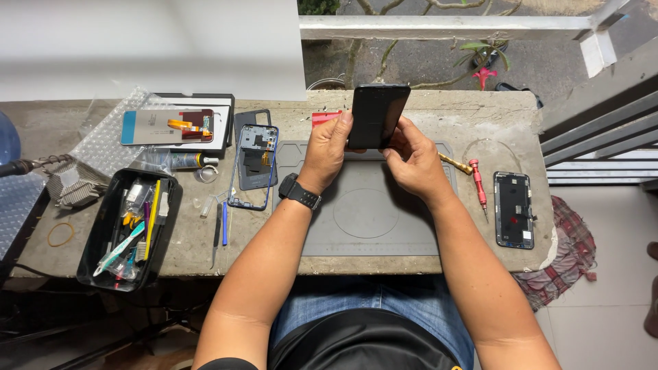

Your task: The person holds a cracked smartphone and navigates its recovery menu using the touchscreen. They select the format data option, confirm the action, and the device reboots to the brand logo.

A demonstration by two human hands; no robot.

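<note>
Black phone (pixel 378 115) held up off the bench, tilted, above the far edge of the grey mat (pixel 367 205); its dark face looks whole, no open seam that I can make out. Left hand (pixel 327 151) grasps the phone's lower left side, thumb up along its edge; a black watch (pixel 299 192) sits on that wrist. Right hand (pixel 413 161) grips the lower right side, fingers curled behind. Both hands closed on the phone, none free. Mat bare beneath them. Just right of the mat: a brass tool (pixel 456 163) and a red screwdriver (pixel 479 188), lying untouched. Further right of the mat, near the bench edge, an opened phone (pixel 514 209) with its insides showing. Just left of the mat: a blue-rimmed frame (pixel 253 168) with board exposed, tweezers (pixel 216 233) and a blue pen-like tool (pixel 224 223) in front of it. Well left of the mat: a black tray (pixel 130 229) of mixed tools, and behind it a loose screen (pixel 168 127) with orange flex on bubble wrap. Judging by this, the held phone seems at a checking or closing stage, though whether it is fully seated I cannot tell; the other two units lie open, unfinished.
</note>
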